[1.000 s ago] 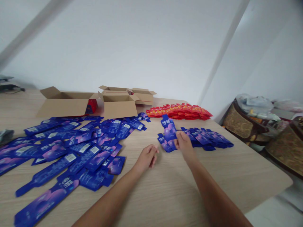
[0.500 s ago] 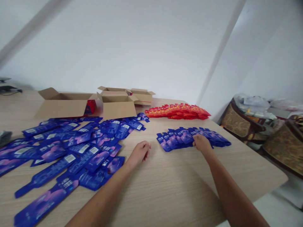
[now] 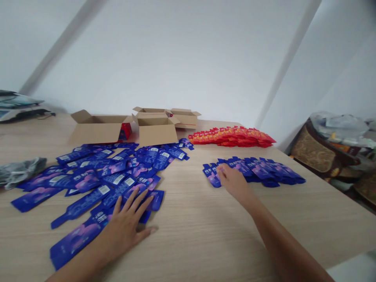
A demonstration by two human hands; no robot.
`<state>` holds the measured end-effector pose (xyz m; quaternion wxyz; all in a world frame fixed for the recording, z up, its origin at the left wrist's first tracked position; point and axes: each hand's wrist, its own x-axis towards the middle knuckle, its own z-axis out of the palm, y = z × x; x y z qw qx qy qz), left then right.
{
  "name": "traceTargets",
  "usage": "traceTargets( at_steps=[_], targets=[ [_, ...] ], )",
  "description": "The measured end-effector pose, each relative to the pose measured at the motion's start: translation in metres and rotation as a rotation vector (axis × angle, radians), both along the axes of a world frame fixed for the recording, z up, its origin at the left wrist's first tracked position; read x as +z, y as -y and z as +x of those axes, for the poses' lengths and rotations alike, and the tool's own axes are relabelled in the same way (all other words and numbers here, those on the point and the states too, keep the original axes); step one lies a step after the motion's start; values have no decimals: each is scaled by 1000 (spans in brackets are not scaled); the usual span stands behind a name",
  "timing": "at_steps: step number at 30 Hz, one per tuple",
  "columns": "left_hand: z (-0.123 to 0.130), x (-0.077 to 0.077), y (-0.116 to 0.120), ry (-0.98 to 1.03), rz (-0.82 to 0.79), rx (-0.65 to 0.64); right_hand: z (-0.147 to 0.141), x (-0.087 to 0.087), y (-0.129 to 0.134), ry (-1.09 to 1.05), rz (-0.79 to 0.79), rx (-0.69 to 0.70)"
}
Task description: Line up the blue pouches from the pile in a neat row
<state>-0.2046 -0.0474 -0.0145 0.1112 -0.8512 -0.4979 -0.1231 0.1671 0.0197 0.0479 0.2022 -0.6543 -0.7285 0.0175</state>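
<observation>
Flat blue packets with pink prints (image 3: pixel 85 203) lie in a loose, scattered pile on the left of the table. My left hand (image 3: pixel 129 221) rests over the near right edge of that pile, fingers spread, holding nothing. On the right, more blue packets (image 3: pixel 255 169) overlap in a fanned row. At the left end of this row is my right hand (image 3: pixel 233 180), its fingers closed on or against the packets; whether it grips one is hidden. Behind the row, red packets (image 3: pixel 232 137) lie in a similar overlapping stack.
Open cardboard boxes (image 3: pixel 158 131) stand along the back by the wall, another (image 3: pixel 96 131) to their left. A grey cloth or bag (image 3: pixel 22 172) lies at the far left. Past the table's right edge are patterned chairs (image 3: pixel 314 147) with plastic bags.
My left hand has moved left and nearer, onto the scattered pile, and its fingers have spread. My right hand has moved left along the row. The view has turned slightly left.
</observation>
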Motion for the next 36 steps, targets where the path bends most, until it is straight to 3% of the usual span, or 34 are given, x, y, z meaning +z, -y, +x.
traceTargets(
  at_steps=[2, 5, 10, 14, 18, 22, 25, 28, 32, 34, 36],
  targets=[
    [-4, -9, -6, -20, 15, 21, -22, -1, 3, 6, -26, 90],
    [7, -11, -36, -3, 27, 12, -52, -9, 5, -4, -75, 194],
    [50, -3, -103, 46, 23, -57, -80, -40, 0, -102, -127, 286],
    [87, -5, -131, 126, 36, -44, -83, -66, -5, -245, -87, 292],
    [102, 2, -132, 244, 132, -14, -79, -78, -6, -369, -25, 302],
    [96, 35, -123, 539, 199, 1, -78, -80, -6, -564, -48, 315],
    [94, 64, -116, 910, 101, 35, -82, -77, -3, -765, -79, 290],
    [102, 80, -110, 1237, -148, 46, -86, -70, 2, -1032, -137, 287],
    [120, 77, -106, 1386, -497, -62, -88, -62, 6, -1268, -318, 331],
    [130, 71, -105, 1424, -563, -61, -88, -60, 8, -1261, -392, 338],
    [138, 63, -102, 1512, -622, -19, -87, -58, 10, -1223, -365, 330]
  ],
)
